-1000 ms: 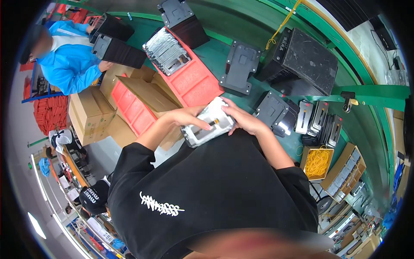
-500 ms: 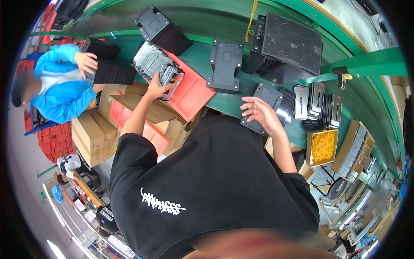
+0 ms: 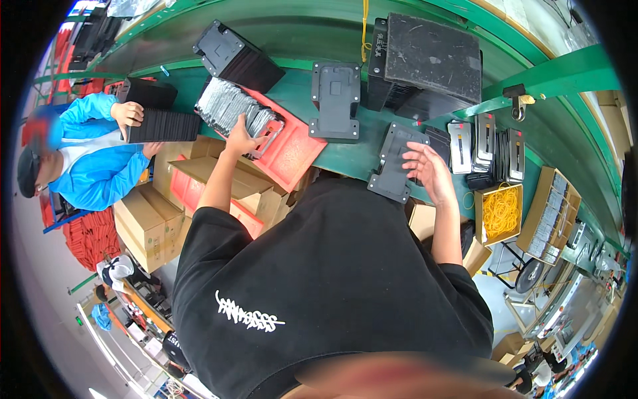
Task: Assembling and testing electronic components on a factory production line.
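My left hand [image 3: 244, 138] is at the near end of a packed row of thin silver frames [image 3: 224, 105], which stand on edge in a red tray [image 3: 297, 147]. Its thumb and fingers are spread against the end frames; the contact is partly hidden. Over the right side of a black fixture plate [image 3: 393, 163] hovers my right hand [image 3: 428, 171], its fingers loosely apart and nothing visible in it. Another black fixture [image 3: 335, 100] lies on the green bench between the tray and a large black block.
Black fixtures are stacked [image 3: 239, 58] behind the tray. A big black block [image 3: 432, 60] stands at the back. To the right are slim panels [image 3: 484, 143], a box of yellow bands [image 3: 500, 213] and a divided carton [image 3: 548, 216]. A co-worker in blue [image 3: 100, 159] handles a black stack at left.
My right hand has shifted slightly right across the plate, and now covers the shiny round part seen there before. My left hand stays at the frame row, its thumb further out. The view has shifted a little.
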{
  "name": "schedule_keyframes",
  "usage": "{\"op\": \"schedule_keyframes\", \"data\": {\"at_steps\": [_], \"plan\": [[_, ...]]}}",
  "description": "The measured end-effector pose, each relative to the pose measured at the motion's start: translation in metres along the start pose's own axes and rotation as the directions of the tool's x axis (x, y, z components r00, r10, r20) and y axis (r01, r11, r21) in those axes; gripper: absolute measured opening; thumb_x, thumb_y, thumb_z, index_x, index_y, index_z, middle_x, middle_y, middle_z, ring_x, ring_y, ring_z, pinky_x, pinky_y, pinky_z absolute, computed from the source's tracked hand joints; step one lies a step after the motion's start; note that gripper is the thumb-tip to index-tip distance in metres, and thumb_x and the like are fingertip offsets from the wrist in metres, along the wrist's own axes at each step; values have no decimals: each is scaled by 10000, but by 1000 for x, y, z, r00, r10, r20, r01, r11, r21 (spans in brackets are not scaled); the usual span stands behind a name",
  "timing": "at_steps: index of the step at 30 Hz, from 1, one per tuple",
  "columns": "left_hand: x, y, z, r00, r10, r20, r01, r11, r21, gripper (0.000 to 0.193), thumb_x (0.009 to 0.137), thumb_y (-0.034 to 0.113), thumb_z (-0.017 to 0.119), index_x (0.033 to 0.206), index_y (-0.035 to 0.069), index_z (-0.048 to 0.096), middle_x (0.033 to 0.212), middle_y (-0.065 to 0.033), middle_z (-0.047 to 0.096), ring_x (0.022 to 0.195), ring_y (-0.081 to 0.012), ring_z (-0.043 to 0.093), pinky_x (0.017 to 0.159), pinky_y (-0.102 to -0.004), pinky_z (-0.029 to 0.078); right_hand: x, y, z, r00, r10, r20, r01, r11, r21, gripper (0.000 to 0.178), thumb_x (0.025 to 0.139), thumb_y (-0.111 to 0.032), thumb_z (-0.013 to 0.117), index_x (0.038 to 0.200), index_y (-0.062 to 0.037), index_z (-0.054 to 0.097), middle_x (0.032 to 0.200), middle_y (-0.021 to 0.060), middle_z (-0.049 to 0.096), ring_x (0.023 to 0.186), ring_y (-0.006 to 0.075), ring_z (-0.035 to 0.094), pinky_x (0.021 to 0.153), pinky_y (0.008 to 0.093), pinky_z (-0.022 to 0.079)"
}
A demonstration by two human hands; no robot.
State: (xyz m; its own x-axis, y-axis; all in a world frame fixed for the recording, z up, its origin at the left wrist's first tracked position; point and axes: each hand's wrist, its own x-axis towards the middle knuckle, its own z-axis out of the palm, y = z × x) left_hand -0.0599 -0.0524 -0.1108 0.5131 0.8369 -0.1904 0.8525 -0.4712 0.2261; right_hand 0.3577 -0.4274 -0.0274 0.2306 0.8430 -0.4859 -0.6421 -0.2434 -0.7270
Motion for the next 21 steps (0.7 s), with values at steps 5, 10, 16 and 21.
{"op": "schedule_keyframes", "data": {"at_steps": [5,10,16,21], "plan": [[-7,36,-16,994,-110,-6,108,956,273,1327,549,631,863,1553,31,235,1450,-262,386,1356,-447,376,1098,-535,361,-2,0,-8,997,-39,-60,34,997,-74,494,1044,-370,441,1341,11,543,1111,116,669,935,189,643,791,309,515],[-21,35,1,985,-46,-166,99,938,331,1364,538,693,836,1582,79,207,1465,-251,359,1355,-461,344,1107,-592,315,-7,4,-23,989,-64,-130,57,997,-55,435,1042,-340,467,1317,-19,570,1097,93,675,918,157,640,774,279,509],[-20,20,22,961,13,-276,32,987,157,1375,545,739,807,1596,104,189,1594,-262,219,1454,-502,213,1153,-626,230,-12,14,-33,976,-40,-212,13,992,-128,423,1042,-342,481,1303,-25,586,1095,86,676,904,146,644,756,267,512],[-19,27,5,995,-34,-92,49,984,171,1343,591,716,801,1587,54,189,1638,-257,153,1487,-515,154,1183,-608,199,-10,17,-37,978,-28,-205,0,991,-133,429,1039,-352,487,1304,-30,586,1091,81,677,893,145,645,751,264,513]]}}
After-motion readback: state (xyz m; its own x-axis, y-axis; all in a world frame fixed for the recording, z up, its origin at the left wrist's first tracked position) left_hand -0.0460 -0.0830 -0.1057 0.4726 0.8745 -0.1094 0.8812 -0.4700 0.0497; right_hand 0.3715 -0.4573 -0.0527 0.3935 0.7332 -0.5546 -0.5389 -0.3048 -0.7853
